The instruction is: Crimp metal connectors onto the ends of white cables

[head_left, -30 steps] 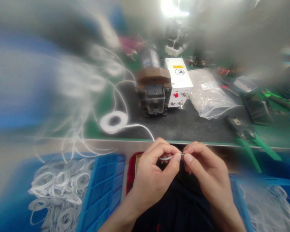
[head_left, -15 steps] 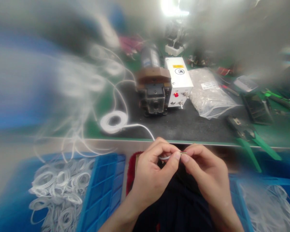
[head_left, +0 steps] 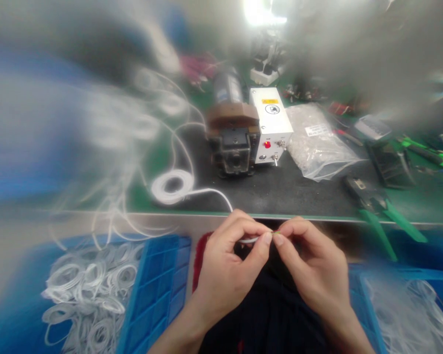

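yellow sticker on the white box, label on the clear bag: both too small to read. before the bench, left hand pinches a white cable; right hand, seemingly, its tip.

In front of the machine, my left hand pinches a white cable near its end, and my right hand pinches the tip, where a speck of green shows. The cable runs back to a coil at the machine's front left. On the machine's right side sits a white box; farther right lie a clear bag and green-handled pliers. Blue bins stand before the machine: one to its left, holding white coils, another to its right, its contents blurred.
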### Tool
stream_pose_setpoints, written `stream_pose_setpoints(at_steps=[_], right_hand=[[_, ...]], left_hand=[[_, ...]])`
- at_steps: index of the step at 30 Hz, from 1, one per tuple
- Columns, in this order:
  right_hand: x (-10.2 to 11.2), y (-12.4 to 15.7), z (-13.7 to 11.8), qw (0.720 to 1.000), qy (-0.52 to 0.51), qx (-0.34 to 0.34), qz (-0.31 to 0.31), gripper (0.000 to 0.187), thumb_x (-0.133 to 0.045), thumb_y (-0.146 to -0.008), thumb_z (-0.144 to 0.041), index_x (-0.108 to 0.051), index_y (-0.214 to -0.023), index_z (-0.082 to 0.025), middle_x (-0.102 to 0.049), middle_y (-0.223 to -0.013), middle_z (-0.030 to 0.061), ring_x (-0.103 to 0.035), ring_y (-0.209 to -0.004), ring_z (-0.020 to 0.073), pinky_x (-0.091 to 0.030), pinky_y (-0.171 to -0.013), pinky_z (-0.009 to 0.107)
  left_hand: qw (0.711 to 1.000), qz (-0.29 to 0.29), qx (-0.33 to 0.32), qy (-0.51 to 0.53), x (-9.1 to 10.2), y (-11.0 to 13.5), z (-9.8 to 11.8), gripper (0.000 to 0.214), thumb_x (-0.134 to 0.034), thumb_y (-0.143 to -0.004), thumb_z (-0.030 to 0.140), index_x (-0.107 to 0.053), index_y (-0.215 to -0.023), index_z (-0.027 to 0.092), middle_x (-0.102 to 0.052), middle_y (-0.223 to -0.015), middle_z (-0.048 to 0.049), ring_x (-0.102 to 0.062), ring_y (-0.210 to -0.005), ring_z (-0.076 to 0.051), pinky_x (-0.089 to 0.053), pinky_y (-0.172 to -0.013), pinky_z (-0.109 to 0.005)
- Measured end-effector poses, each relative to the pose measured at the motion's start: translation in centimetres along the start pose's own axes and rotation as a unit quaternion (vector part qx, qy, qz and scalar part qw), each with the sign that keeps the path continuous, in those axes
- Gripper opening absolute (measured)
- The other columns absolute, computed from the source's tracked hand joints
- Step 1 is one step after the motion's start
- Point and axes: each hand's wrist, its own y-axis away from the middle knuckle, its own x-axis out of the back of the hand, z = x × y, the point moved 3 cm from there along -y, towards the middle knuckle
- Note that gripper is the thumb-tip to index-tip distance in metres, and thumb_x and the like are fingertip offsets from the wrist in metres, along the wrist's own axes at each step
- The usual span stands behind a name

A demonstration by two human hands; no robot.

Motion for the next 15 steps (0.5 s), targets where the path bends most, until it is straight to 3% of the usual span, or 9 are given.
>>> stream_pose_setpoints(at_steps=[4,9,15], right_hand=[[0.35,-0.08,0.05,1.000,0.009,-0.008,-0.012,0.012,-0.074,-0.100,-0.021,-0.072,-0.089,-0.025,-0.070,-0.079,-0.0028,-0.063,-0.069,0.0143,-0.051,-0.065,0.024],[0.41,-0.18,0.61,0.991,-0.103,-0.074,-0.037,0.006,-0.080,-0.099,-0.030,-0.076,-0.098,-0.026,-0.070,-0.078,-0.0043,-0.061,-0.063,0.0114,-0.050,-0.059,0.021],[0.11,-0.29,0.16,0.991,-0.116,-0.059,-0.039,0.013,-0.075,-0.103,-0.028,-0.073,-0.092,-0.023,-0.067,-0.079,-0.0039,-0.061,-0.067,0.0108,-0.050,-0.064,0.020]], left_hand=[[1.000,-0.024,-0.002,-0.017,0.20,-0.08,0.12,0.015,-0.071,-0.100,0.009,-0.073,-0.095,0.022,-0.068,-0.091,0.0006,-0.063,-0.083,-0.014,-0.049,-0.074,-0.027],[1.000,-0.024,-0.004,-0.012,0.10,-0.22,0.18,0.015,-0.070,-0.100,0.008,-0.071,-0.094,0.022,-0.066,-0.090,0.0011,-0.062,-0.083,-0.013,-0.048,-0.074,-0.026],[1.000,-0.015,-0.017,-0.017,-0.48,-0.32,0.49,0.015,-0.069,-0.099,0.007,-0.069,-0.092,0.020,-0.064,-0.089,0.0010,-0.061,-0.080,-0.012,-0.048,-0.072,-0.026]])
